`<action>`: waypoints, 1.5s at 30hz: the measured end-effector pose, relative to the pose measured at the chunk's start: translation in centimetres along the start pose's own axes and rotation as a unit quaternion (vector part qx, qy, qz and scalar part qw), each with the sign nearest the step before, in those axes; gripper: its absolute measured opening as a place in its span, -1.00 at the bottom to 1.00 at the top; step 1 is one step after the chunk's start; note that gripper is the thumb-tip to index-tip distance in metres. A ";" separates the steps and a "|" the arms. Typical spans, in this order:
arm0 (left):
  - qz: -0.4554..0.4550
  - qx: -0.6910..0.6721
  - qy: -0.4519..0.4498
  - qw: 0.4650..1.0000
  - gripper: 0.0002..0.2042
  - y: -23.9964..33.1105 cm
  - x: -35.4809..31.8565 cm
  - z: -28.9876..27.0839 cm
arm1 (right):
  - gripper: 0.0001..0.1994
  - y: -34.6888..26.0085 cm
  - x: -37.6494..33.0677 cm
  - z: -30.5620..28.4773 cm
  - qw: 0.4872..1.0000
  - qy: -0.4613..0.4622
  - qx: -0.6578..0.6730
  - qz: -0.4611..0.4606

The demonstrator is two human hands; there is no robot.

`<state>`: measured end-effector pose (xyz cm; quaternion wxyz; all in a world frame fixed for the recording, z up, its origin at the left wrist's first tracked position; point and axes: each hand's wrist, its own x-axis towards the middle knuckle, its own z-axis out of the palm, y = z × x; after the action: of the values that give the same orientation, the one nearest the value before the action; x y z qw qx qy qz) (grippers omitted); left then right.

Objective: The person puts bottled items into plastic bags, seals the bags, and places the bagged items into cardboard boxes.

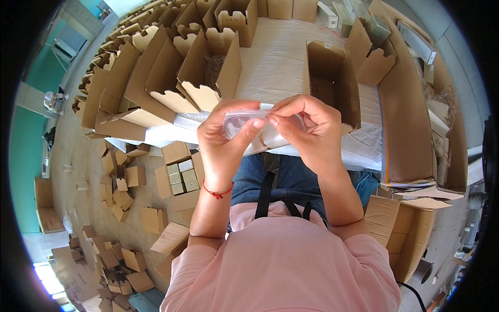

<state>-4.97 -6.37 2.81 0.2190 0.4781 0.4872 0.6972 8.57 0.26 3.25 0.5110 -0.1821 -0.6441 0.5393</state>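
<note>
A clear plastic zip bag (275, 138) is held up in front of me, over the edge of the table. My left hand (221, 138) is closed on its left side, with the thumb across the front. At the bag's top edge, the thumb and fingertips of my right hand (314, 130) pinch the plastic. Something pale seems to show through the bag, but I cannot make out what it is. Beyond my hands stand an open brown carton (332, 78) on the right and another carton (195, 78) with clear plastic inside on the left.
Rows of open cartons cover the left of the white-covered table (270, 57). A large cardboard box (408, 104) with small packages stands at the right. On the floor lie scattered small boxes (125, 200) and a carton of small boxes (182, 179). A person (54, 101) is far left.
</note>
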 end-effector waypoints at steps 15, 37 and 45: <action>-0.012 -0.067 0.005 0.998 -0.92 -0.3 0.3 0.2 | -0.91 -0.1 0.2 -0.2 1.000 0.002 -0.010 0.002; -0.030 -0.094 0.008 0.995 -0.87 -0.2 0.2 0.2 | -0.91 -0.2 0.7 -0.7 1.000 -0.013 -0.001 0.003; -0.036 -0.017 -0.012 0.999 -0.94 -0.6 -0.2 1.1 | -0.84 -0.4 0.6 -0.1 1.000 0.024 -0.018 0.000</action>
<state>-3.99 -5.77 2.30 0.2579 0.4648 0.4892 0.6915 8.56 0.68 3.86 0.5230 -0.2047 -0.6411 0.5231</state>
